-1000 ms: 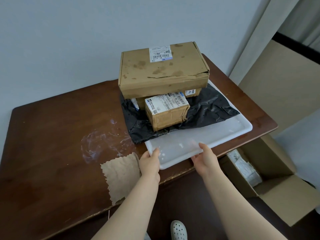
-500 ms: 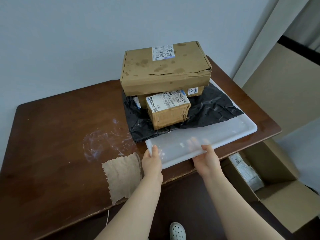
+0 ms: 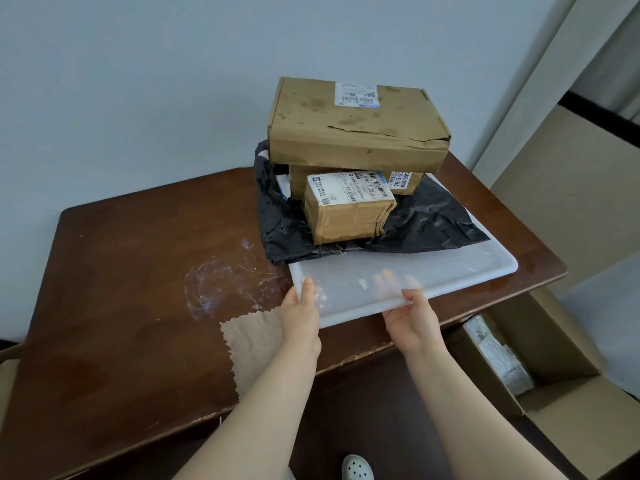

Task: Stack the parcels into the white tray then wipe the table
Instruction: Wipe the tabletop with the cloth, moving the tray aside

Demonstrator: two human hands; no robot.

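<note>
On the counter (image 3: 138, 271) right end | stained carton (image 3: 356, 126), small labelled box (image 3: 349, 213) and black mailer (image 3: 433, 226) sat stacked in white tray (image 3: 485, 268) | left hand (image 3: 299, 313), right hand (image 3: 412, 320): fingers curled round its near rim | stacking judged done; white smear (image 3: 221, 285) unwiped, wiping left

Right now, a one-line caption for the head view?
Left hand and right hand grip the near edge of the white tray, parcels stacked on it.

A plain pale grey wall (image 3: 138, 81) stands behind the dark brown wooden counter (image 3: 121, 306). Soft, even light falls on both. At the right a white vertical frame (image 3: 533, 98) rises beside a beige panel (image 3: 571, 209). Lower down, just beside the counter's right end, there is an open cardboard box (image 3: 571, 420) with white packets (image 3: 498, 362) inside.
</note>
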